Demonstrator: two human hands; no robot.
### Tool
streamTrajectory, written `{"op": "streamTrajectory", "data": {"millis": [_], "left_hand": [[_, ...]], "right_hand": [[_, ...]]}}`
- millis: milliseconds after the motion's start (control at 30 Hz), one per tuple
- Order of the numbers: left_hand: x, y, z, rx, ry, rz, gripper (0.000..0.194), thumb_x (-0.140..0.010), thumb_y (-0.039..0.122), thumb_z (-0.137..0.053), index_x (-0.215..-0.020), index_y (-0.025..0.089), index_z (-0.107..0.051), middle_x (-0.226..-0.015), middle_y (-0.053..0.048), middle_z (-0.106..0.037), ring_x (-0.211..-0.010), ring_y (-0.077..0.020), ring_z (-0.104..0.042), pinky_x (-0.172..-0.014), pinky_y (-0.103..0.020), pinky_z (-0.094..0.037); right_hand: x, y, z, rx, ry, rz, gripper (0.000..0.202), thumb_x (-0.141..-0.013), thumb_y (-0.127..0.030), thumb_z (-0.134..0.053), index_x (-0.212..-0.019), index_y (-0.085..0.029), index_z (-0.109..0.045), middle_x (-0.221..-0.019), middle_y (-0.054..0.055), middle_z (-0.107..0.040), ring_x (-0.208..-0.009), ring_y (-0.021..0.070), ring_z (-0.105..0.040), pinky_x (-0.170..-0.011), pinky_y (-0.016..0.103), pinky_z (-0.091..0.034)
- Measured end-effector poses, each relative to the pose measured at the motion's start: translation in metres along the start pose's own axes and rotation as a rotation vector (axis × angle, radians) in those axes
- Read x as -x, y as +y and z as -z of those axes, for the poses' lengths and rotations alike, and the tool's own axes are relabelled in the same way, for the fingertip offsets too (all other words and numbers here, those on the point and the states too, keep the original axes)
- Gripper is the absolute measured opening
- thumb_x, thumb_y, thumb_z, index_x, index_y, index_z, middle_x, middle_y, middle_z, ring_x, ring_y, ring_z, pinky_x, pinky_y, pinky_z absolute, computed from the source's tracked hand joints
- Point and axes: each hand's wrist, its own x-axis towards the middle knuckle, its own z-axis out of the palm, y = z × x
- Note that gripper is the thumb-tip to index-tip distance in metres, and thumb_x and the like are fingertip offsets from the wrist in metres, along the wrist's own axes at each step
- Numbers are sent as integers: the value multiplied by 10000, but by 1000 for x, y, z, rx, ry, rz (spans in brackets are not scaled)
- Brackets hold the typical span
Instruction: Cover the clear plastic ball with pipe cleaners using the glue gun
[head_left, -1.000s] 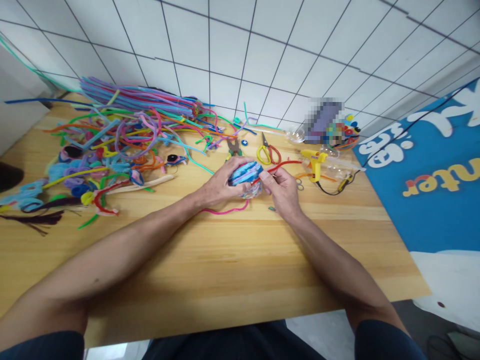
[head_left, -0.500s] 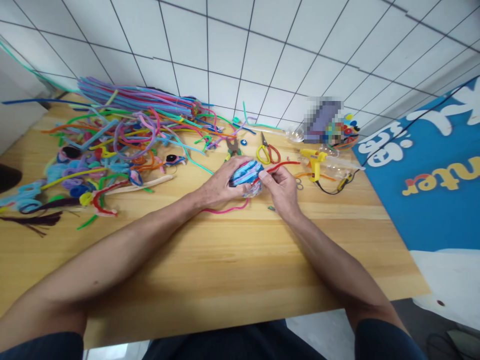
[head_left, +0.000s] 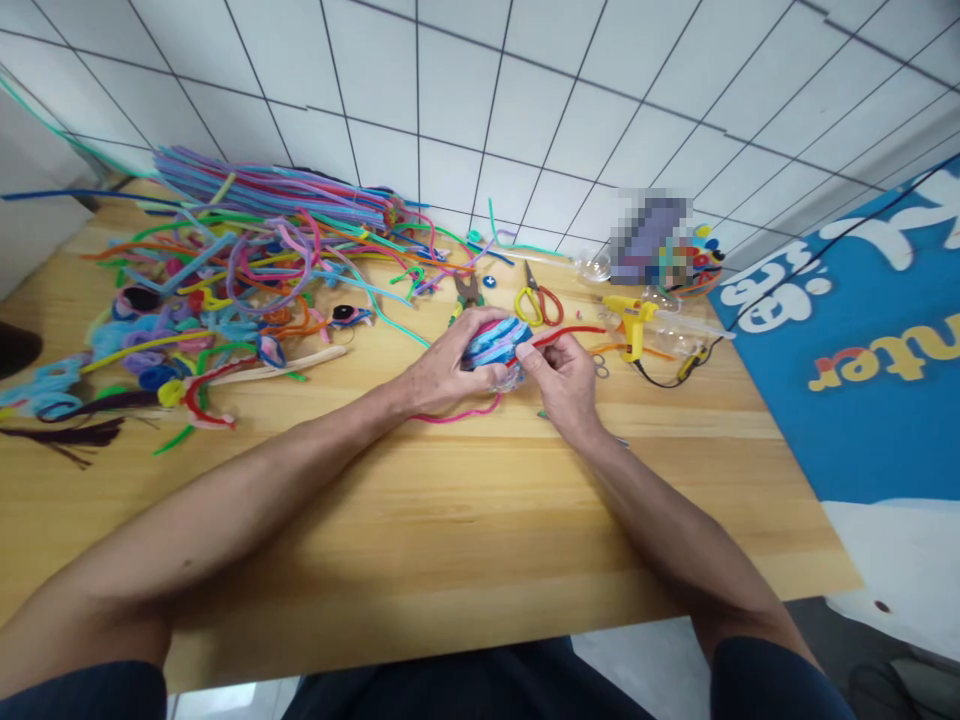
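Observation:
My left hand (head_left: pixel 451 366) is closed around a rounded piece covered in blue, lilac and pink pipe cleaners (head_left: pixel 496 343), held a little above the table. At its right side, my right hand (head_left: pixel 564 380) pinches a red pipe cleaner (head_left: pixel 574 331) between thumb and forefinger. One end of that stem lies against the rounded piece, and the other sticks out to the right. A pink pipe cleaner (head_left: pixel 461 416) trails below my left hand. Just beyond the hands lie pliers (head_left: pixel 468 290) and scissors with yellow and red handles (head_left: pixel 538 302).
Tangled pipe cleaners (head_left: pixel 225 270) cover the left of the wooden table (head_left: pixel 420 540), with a long bundle (head_left: pixel 277 190) by the tiled wall. A yellow glue gun (head_left: pixel 634 322) with a cord stands at right, near clear plastic pieces (head_left: pixel 679 335). A blue sign (head_left: pixel 862 420) adjoins the right edge.
Both hands stay almost in place, still on the rounded piece and the red pipe cleaner. The view has shifted very slightly.

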Motion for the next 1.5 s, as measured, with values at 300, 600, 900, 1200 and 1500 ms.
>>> {"op": "streamTrajectory", "data": {"millis": [300, 600, 900, 1200, 1500], "left_hand": [[1, 8, -5, 34, 45, 89, 698, -892, 523, -767, -1468, 212, -527, -1443, -138, -629, -1363, -326, -634, -1184, -496, -524], [2, 1, -2, -41, 3, -3, 679, -958, 553, -733, -1515, 237, -506, -1472, -135, -611, -1381, -325, -617, -1204, -501, -512], [3, -10, 1, -52, -56, -65, 766, -978, 585, -724, -1608, 264, -429, -1625, -164, -526, -1527, -356, -515, -1318, -556, -425], [2, -12, -1, -82, -22, -80, 731, -1016, 582, -656, -1609, 209, -447, -1614, -200, -552, -1523, -360, -530, -1310, -592, -425], [2, -15, -1, -175, -40, -90, 935, -849, 404, -823, -1642, 186, -380, -1672, -222, -478, -1614, -382, -451, -1356, -591, -383]], "right_hand": [[2, -6, 2, 53, -14, 10, 373, -912, -619, -783, -922, -257, -690, -750, -34, -640, -694, 150, -558, -651, 302, -470], [1, 0, 3, 62, -2, -16, 340, -887, -576, -808, -909, -253, -704, -696, -46, -616, -667, 148, -550, -662, 307, -475], [-8, 2, 5, 3, 40, -70, 476, -833, -699, -821, -903, -250, -679, -760, -39, -630, -709, 146, -540, -670, 295, -477], [-5, -11, 9, 4, 0, -46, 542, -860, -745, -751, -1063, -247, -683, -806, -43, -591, -736, 150, -543, -715, 294, -509], [2, 0, 36, 80, 10, -111, 525, -757, -605, -875, -1087, -239, -697, -882, -28, -676, -804, 165, -627, -757, 311, -533]]}}
